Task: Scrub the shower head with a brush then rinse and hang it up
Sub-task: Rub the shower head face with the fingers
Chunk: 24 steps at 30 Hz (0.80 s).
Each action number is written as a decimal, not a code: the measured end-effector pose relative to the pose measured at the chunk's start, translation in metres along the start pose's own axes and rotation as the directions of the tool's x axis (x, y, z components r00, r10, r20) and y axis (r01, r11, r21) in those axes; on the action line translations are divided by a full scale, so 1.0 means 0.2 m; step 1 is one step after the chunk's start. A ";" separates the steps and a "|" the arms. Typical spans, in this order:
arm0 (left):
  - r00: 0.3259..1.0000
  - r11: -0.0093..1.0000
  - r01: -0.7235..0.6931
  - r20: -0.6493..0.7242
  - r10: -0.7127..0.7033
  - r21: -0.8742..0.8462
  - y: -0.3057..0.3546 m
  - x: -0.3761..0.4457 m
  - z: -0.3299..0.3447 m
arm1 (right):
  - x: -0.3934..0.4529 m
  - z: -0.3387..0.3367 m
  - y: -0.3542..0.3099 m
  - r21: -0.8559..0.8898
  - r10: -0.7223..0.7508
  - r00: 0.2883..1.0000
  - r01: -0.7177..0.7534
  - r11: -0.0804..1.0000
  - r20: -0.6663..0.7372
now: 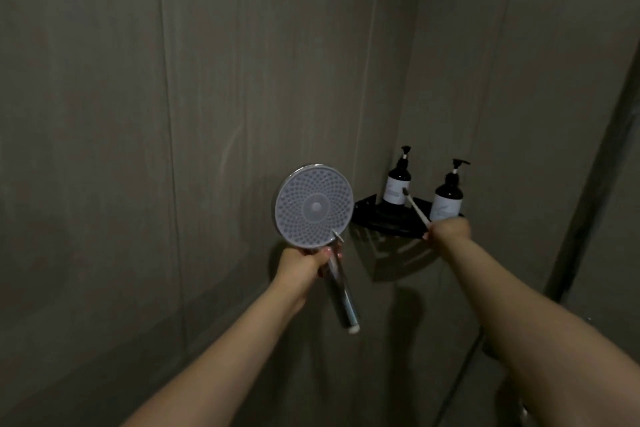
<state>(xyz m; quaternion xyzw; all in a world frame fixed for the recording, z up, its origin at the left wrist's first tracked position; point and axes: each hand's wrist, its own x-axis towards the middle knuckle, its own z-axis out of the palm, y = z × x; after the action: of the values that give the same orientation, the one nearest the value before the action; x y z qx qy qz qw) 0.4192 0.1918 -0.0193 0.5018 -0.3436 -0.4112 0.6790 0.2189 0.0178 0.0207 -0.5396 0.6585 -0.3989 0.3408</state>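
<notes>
The round shower head [314,206] has a pale, dotted face turned toward me and a chrome handle pointing down. My left hand [303,262] grips that handle just under the face. My right hand [446,229] holds a thin white brush [417,210] by its lower end. The brush's dark bristle tip points up and left over the corner shelf, in front of the left bottle. The brush is well to the right of the shower head and apart from it.
A black corner shelf [388,222] is fixed where two grey tiled walls meet. Two dark pump bottles [397,180] [448,196] with white labels stand on it. A hose [464,367] runs down at the lower right.
</notes>
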 end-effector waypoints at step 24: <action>0.982 0.996 0.086 0.168 -0.088 0.021 -0.14 0.41 0.01 | 0.62 0.30 -0.13 -0.697 -0.102 0.972 0.223 0.681 0.211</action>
<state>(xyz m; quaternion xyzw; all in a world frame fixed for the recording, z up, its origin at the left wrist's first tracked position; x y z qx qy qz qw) 0.4451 0.1130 -0.0419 0.4846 -0.3803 -0.4790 0.6254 0.2597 -0.1161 0.0157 -0.7151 0.6824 -0.0968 0.1169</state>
